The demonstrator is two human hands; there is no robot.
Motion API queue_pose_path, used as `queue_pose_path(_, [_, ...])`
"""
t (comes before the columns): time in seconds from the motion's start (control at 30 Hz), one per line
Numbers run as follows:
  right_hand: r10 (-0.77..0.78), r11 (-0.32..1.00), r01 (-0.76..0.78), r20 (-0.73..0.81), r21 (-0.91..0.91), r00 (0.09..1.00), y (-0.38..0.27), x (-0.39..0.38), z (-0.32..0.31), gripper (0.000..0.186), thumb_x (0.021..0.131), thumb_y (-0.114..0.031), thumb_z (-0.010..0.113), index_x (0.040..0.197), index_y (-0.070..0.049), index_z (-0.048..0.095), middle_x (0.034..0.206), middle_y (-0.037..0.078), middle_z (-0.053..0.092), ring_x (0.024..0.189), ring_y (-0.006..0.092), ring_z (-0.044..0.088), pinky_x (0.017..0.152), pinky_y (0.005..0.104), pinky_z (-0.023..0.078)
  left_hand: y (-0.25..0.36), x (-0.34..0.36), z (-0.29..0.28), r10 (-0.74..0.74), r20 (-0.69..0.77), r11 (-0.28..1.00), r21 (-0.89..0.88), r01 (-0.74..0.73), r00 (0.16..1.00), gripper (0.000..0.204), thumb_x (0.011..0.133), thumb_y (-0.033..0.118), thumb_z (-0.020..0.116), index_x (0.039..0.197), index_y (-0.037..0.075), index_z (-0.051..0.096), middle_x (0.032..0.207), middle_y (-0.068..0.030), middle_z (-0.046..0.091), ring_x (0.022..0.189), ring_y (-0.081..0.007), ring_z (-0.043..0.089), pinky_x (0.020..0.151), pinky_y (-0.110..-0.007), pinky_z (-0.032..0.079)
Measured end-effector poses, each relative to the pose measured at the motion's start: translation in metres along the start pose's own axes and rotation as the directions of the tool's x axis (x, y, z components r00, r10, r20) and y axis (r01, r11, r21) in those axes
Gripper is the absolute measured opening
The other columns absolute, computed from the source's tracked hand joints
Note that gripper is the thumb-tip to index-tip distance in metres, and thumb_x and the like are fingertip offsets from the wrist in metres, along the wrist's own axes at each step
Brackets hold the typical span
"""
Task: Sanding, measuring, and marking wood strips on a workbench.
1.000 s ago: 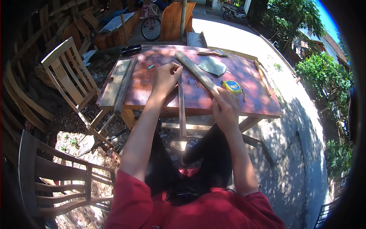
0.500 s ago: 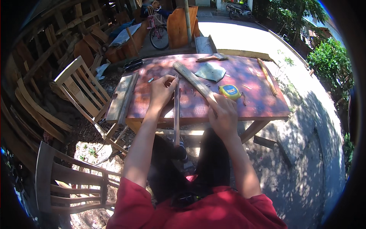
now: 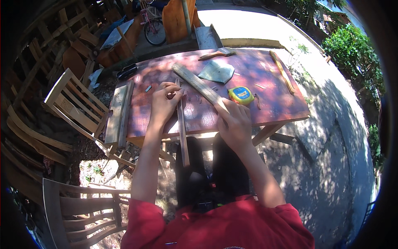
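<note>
Cannot read any words, numbers or signs here. Can see a blue label point(image 3: 239, 92) on the top face of the yellow tape measure point(image 3: 243, 100), with lighter print in its middle, too small and blurred to make out. Can also spot a short pale mark point(image 3: 171, 243) on the red T-shirt point(image 3: 224, 222), low and left of centre, and part of a curved pale print point(image 3: 234, 247) cut off by the bottom edge of the view, both equally unreadable.

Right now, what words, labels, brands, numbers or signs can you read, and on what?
No text can be read.
Yellow tape measure: marks on its blue label, too small and blurred.
Red shirt: pale marks near the picture's lower edge, too small to read.
</note>
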State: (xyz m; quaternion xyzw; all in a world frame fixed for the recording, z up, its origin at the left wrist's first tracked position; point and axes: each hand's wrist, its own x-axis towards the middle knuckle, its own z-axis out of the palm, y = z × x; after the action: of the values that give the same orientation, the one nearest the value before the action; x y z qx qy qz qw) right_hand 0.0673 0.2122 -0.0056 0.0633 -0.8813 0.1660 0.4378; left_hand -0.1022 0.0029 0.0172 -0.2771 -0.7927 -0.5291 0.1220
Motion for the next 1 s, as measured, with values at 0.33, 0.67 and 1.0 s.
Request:
queue_pose_path(0.33, [0.041, 0.998, -0.036, 0.084, -0.059, 0.996, -0.006, 0.004, -0.001, 0.041, 0.087, -0.009, 0.072, 0.127, -0.010, 0.076, 0.133, 0.012, 0.068, 0.115, 0.0317, 0.066, 0.106, 0.0455, 0.047, 0.006, -0.006, -0.003, -0.043, 0.015, 0.993, 0.112, 0.041, 0.999, 0.021, 0.098, 0.014, 0.080, 0.115, 0.003, 0.083, 0.123, -0.0057, 0.070, 0.099, -0.0144, 0.072, 0.085, -0.028, 0.056])
queue_pose_path(0.67, [0.191, 0.981, -0.193, 0.075, 0.021, 0.979, -0.005, 0.007, -0.020, 0.044, 0.098, -0.009, 0.069, 0.142, -0.010, 0.071, 0.143, 0.012, 0.065, 0.129, 0.0310, 0.061, 0.112, 0.0453, 0.042, 0.022, -0.009, -0.016, 0.113, -0.224, 0.992, 0.084, -0.097, 0.968, 0.026, 0.101, 0.005, 0.068, 0.124, 0.005, 0.078, 0.113, -0.0106, 0.073, 0.104, -0.0249, 0.072, 0.091, -0.036, 0.056])
queue_pose_path(1.0, [0.273, 0.954, -0.300, 0.358, 0.021, 0.893, 0.052, 0.037, -0.046, 0.057, 0.092, -0.011, 0.081, 0.147, -0.015, 0.067, 0.150, 0.016, 0.060, 0.133, 0.0364, 0.061, 0.113, 0.0466, 0.046, 0.073, -0.087, -0.071, 0.063, 0.723, 0.858, 0.313, -0.407, 0.688, 0.077, 0.078, 0.027, 0.088, 0.150, 0.036, 0.064, 0.169, -0.0021, 0.047, 0.151, -0.0320, 0.049, 0.127, -0.057, 0.037])
